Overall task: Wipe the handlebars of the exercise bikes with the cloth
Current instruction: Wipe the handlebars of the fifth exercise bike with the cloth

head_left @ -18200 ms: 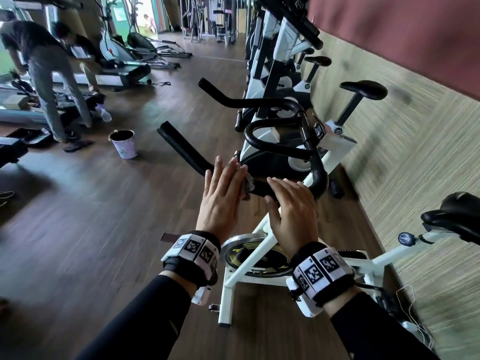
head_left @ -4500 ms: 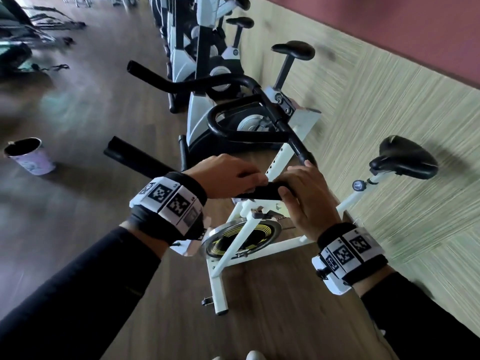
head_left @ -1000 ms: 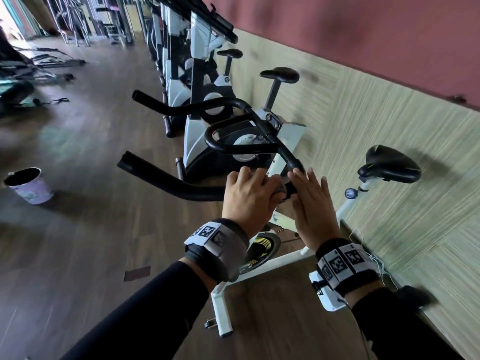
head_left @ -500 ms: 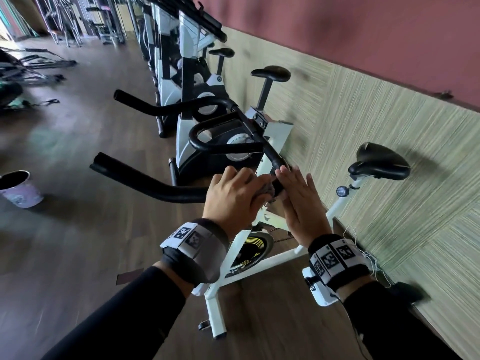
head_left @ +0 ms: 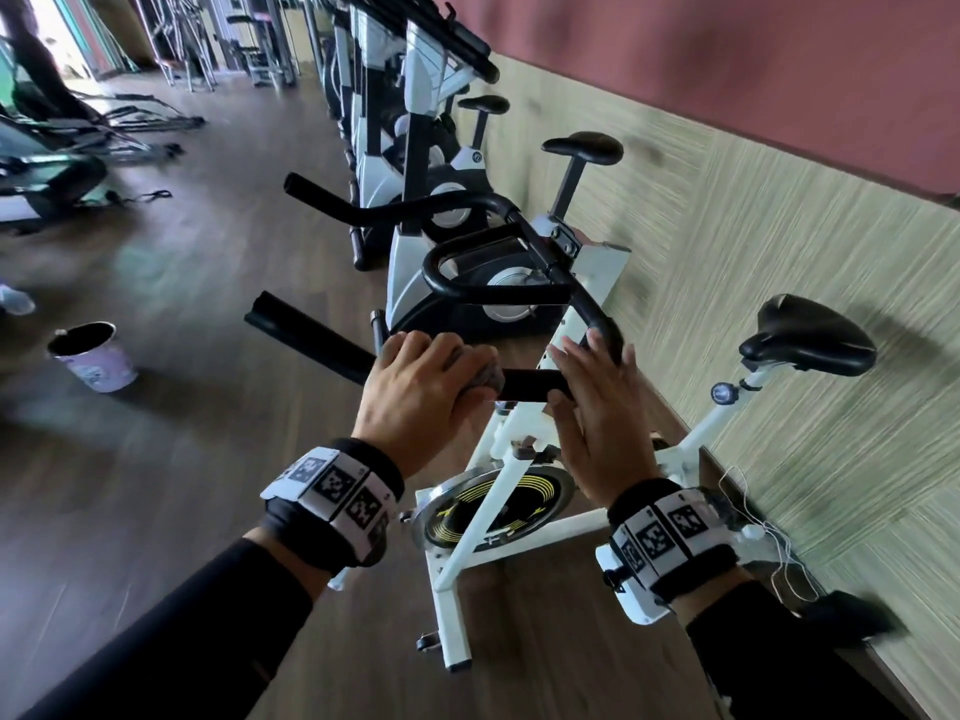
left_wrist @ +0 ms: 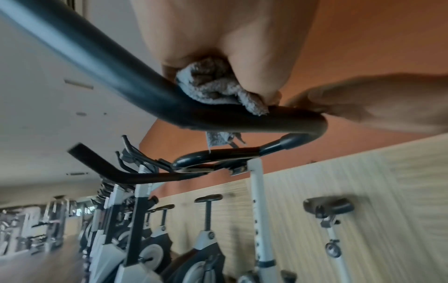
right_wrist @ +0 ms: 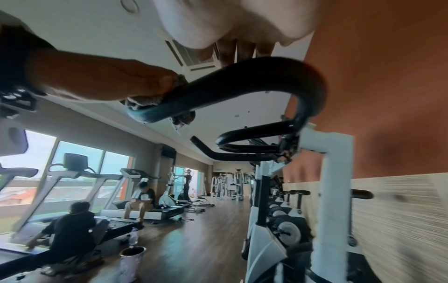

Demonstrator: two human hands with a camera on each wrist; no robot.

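Note:
The nearest white exercise bike has black handlebars (head_left: 530, 384). My left hand (head_left: 457, 366) grips a grey cloth (head_left: 480, 379) wrapped round the near bar, just left of the bend. The left wrist view shows the cloth (left_wrist: 213, 88) bunched between fingers and handlebar (left_wrist: 121, 82), with a corner hanging below. My right hand (head_left: 592, 366) rests on the bend with straight fingers and the thumb under the bar. In the right wrist view its fingers (right_wrist: 242, 51) lie over the curved handlebar (right_wrist: 242, 76), and the left hand (right_wrist: 97, 76) presses the cloth (right_wrist: 145, 101) there.
A row of further bikes (head_left: 415, 148) runs along the panelled wall (head_left: 779, 252) on the right. The bike's black saddle (head_left: 810, 335) stands to the right. A bucket (head_left: 93, 356) sits on the wooden floor at left. Other people (right_wrist: 72, 229) are by the treadmills.
My left hand with the cloth has slid a little to the left along the bar, leaving a short bare stretch between the hands. The right hand stays on the bend.

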